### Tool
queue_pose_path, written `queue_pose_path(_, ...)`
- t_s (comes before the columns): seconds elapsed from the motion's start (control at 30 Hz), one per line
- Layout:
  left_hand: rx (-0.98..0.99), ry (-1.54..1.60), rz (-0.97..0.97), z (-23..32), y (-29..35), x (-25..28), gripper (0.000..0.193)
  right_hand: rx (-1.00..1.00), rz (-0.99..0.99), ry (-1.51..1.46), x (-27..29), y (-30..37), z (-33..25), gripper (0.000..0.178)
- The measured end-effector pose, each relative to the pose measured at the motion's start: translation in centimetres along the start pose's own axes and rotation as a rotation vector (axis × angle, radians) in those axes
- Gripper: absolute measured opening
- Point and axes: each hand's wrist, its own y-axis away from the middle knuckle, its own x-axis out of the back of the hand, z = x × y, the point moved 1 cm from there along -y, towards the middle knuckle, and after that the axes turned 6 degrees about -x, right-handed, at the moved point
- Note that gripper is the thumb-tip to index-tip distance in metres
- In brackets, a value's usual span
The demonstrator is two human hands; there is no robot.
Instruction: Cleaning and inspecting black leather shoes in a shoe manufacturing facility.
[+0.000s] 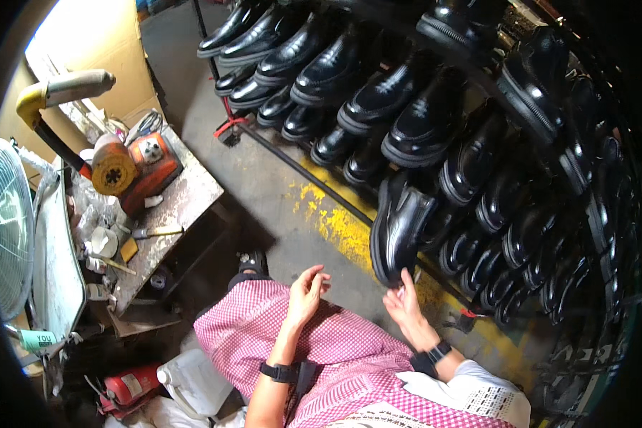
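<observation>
My right hand (404, 305) reaches to the lower end of a glossy black shoe (401, 235), thumb against its side and fingers by its underside. That shoe stands out in front of the lower rack bar, steeper than the shoes in the rows, with its thick ridged sole to the left. My left hand (307, 298) hovers over my pink checked apron (250, 321). Its fingers are loosely bent and apart, with nothing in them.
A rack with a dark lower bar (299, 167) carries rows of black shoes (335, 68). At left, a worn table (192, 187) bears an orange-and-black machine (150, 167) and a brush (157, 232). Nearby are a fan (7, 228), a white jug (192, 381) and a red extinguisher (132, 384).
</observation>
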Motion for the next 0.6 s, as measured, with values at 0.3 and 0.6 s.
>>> queue_pose_path(0.3, -0.197, -0.168, 0.033, 3.7, 1.5, -2.4, 0.107, 0.074, -0.231, 0.654, -4.5, 7.0, 1.8, 0.030)
queue_pose_path(0.6, -0.088, 0.137, 0.279, 5.9, 2.0, 3.3, 0.085, 0.472, -0.389, 0.809, -12.9, 4.7, 4.1, 0.033)
